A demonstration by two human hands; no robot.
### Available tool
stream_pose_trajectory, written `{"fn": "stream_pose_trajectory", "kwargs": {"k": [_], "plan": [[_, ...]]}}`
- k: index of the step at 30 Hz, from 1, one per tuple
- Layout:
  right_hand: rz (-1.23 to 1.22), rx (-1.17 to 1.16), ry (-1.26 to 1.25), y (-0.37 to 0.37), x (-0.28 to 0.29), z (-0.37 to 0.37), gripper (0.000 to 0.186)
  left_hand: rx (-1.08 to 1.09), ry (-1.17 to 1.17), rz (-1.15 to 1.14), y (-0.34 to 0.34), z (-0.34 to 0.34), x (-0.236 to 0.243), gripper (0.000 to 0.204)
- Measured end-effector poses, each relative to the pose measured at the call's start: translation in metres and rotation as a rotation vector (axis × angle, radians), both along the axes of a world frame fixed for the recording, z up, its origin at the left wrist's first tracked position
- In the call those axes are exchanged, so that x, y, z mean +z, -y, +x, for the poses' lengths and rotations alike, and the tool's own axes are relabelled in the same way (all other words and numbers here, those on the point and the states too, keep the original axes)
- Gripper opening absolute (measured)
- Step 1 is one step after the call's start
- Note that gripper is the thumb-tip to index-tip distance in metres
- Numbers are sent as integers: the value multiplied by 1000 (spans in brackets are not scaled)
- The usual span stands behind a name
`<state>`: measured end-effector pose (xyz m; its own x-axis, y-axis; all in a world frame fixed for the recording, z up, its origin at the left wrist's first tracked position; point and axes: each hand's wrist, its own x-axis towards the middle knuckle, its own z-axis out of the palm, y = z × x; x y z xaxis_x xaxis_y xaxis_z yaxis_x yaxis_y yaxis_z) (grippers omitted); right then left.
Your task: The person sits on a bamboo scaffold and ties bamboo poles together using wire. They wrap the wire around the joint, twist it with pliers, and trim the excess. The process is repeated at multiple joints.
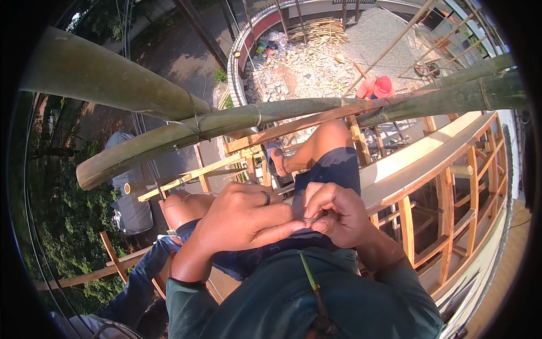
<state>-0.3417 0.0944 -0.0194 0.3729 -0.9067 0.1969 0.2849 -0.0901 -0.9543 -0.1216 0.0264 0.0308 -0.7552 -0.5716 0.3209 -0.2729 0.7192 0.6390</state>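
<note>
Small dark piece (317,217) sits between the hands, on the wearer's side of the bamboo pole (226,123), clear of it. Left hand (243,212) and right hand (339,213) both pinch it, fingertips pressed together, neither nearer. Long axis looks roughly parallel to the pole; fingers hide most, so unsure.

1. I see the left hand (248,213) and right hand (340,213) together, pinching a small dark piece (316,218), partly hidden.
2. Beyond them, I've a bamboo pole (226,124).
3. Below, a person (366,88) wears red headgear (383,85).
</note>
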Motion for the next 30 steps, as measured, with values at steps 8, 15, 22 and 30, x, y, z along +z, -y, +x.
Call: {"fn": "stream_pose_trajectory", "kwargs": {"k": [8,15,22,30], "plan": [[-446,-198,-657,21,69,-5,21,286,381,-261,-12,6,78,19],[-447,-100,-532,47,64,11,26,458,549,-469,-16,17,100,17],[-659,-190,-985,65,118,-64,25,517,491,-186,-18,37,87,20],[-203,-253,-922,19,73,-165,16,628,531,-194,-15,101,49,42]]}}
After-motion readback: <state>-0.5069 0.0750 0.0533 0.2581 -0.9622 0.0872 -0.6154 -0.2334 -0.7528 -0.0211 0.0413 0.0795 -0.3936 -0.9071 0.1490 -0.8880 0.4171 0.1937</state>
